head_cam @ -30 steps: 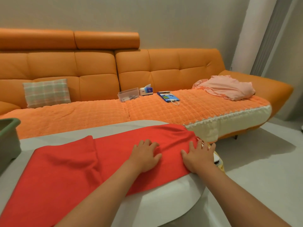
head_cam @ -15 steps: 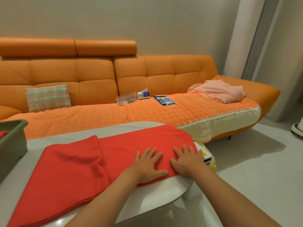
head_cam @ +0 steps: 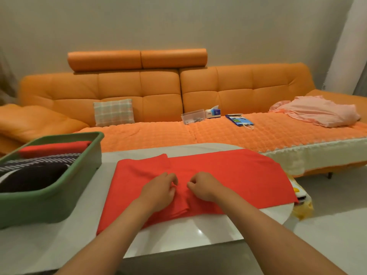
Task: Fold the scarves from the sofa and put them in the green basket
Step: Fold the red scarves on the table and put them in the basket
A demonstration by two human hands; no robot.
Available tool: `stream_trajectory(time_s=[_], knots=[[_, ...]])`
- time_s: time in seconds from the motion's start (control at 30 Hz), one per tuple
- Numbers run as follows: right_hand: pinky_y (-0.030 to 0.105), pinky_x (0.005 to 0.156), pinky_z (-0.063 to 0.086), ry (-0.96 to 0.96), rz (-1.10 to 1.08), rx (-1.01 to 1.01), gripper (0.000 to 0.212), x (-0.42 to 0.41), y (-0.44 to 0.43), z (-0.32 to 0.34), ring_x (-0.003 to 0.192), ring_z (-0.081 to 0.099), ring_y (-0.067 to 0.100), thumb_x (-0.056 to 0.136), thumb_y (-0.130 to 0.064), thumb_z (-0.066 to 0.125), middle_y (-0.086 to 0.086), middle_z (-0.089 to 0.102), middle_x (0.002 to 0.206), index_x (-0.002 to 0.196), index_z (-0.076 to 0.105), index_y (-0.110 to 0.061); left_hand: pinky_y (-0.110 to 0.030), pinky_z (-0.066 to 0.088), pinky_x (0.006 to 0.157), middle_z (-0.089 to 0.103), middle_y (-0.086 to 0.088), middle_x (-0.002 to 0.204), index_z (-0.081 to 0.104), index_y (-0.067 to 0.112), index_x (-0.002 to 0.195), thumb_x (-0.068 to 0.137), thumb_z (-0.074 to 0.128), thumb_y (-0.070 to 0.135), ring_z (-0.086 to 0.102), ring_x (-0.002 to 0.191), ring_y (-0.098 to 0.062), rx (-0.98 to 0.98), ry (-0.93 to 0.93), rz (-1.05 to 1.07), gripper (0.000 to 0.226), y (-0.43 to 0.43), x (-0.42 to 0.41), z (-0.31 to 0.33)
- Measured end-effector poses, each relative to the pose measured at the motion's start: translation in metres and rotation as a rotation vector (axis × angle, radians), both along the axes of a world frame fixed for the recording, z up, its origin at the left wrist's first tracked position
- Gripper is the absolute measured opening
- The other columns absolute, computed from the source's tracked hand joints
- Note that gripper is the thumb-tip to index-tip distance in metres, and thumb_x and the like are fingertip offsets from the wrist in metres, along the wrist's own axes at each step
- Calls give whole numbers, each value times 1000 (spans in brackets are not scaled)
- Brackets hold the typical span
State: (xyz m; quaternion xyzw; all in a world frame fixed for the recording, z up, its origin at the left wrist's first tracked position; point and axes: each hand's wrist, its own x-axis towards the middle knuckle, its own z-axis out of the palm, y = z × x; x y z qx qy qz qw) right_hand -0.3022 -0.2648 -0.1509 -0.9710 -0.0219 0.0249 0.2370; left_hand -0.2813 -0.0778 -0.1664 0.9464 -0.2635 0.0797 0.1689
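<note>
The orange sofa (head_cam: 158, 90) fills the far side at twelve o'clock. Its seat is nearly bare of fabric, apart from a crumpled pink cloth (head_cam: 317, 112) at about two o'clock, which may be one more scarf to fetch, though that cannot be told from here. Nearer, the white tabletop (head_cam: 188, 235) carries the work in hand: a red scarf (head_cam: 238, 171) spread lengthwise from nine to three o'clock. Its left part is doubled over in a thicker layer, and its right part lies single and flat out to the tabletop's rounded edge. At nine o'clock from the scarf, just beside it, stands the green basket (head_cam: 49, 205). It holds a folded red piece (head_cam: 53, 147), a black-and-white striped piece (head_cam: 39, 158) and a dark piece (head_cam: 29, 177) side by side. By that count the task looks well past halfway: several scarves are stowed, this one is partly folded and not yet in the basket, and perhaps the pink one is left. Both hands meet at the scarf's middle. The left grip (head_cam: 158, 192) and the right grip (head_cam: 202, 188) sit close together, knuckles up, each with fingers curled and pinching red fabric at the edge of the doubled layer. The long unfolded stretch runs toward three o'clock from the right grip, and the folded bulk lies under and to nine o'clock of the left grip.
</note>
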Motion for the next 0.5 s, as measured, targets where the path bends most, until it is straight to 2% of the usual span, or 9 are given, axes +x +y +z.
stream_trajectory(time_s=[0.03,0.1,0.17,0.23,0.3,0.4,0.5], knots=[[32,64,38,5,2,10,41,2,10,0,72,56,28,94,-32,54,8,56,63,59,55,-10,-36,45,87,60,1,104,57,25,113,89,57,21,58,98,-23,-2,26,-17,24,12,-1,-3],[36,63,41,47,5,50,44,4,25,-1,68,56,28,92,-39,58,9,57,60,64,62,-6,-32,42,92,63,-1,108,60,23,120,89,59,17,57,100,-21,-15,63,-54,31,28,-1,-8],[35,65,46,88,39,69,36,7,35,-2,66,59,25,88,-36,63,15,67,70,77,71,-3,-27,42,88,68,0,109,63,21,119,91,55,10,61,99,-19,-98,113,-42,31,35,1,-6],[35,61,46,100,58,69,23,10,40,-3,60,53,20,82,-28,64,13,63,64,72,70,-8,-26,44,82,71,-1,105,65,20,116,92,49,4,64,96,-19,-180,161,6,33,36,14,1],[37,60,47,88,38,73,22,16,42,-4,56,49,18,78,-29,63,6,54,56,65,66,-12,-29,48,83,70,0,105,64,22,115,90,45,2,64,98,-20,-154,155,42,37,34,35,10],[40,62,51,66,0,120,38,25,40,-6,54,51,19,78,-45,59,4,53,54,66,61,-9,-33,48,85,68,-2,110,61,22,124,91,44,5,62,102,-23,-65,98,86,41,22,73,24],[34,58,49,70,-12,133,41,32,39,-8,53,54,17,77,-54,60,1,55,52,61,59,-16,-36,49,87,66,-11,118,61,14,120,99,46,24,60,108,-30,-36,80,190,27,1,107,27]])
